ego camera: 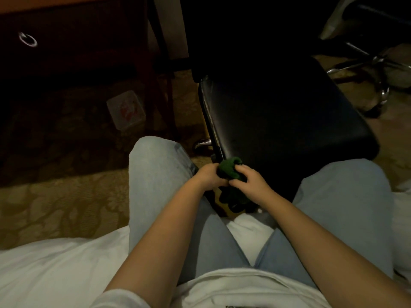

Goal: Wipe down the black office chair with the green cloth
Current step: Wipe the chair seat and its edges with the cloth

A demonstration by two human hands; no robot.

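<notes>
The green cloth point(229, 171) is bunched between both hands. Its long axis runs from the near corner of the black office chair point(289, 121) back toward the person, with the loose end hanging below the fingers. The left hand point(211, 176) and right hand point(252, 182) are close together, each curled round the cloth, above the gap between the knees in light jeans point(155, 174). The chair's seat stretches away from the hands, its back lost in shadow. On the carpet point(55, 207) to the left lies a clear plastic box point(125, 110) showing something red; whether that is inside it cannot be told
</notes>
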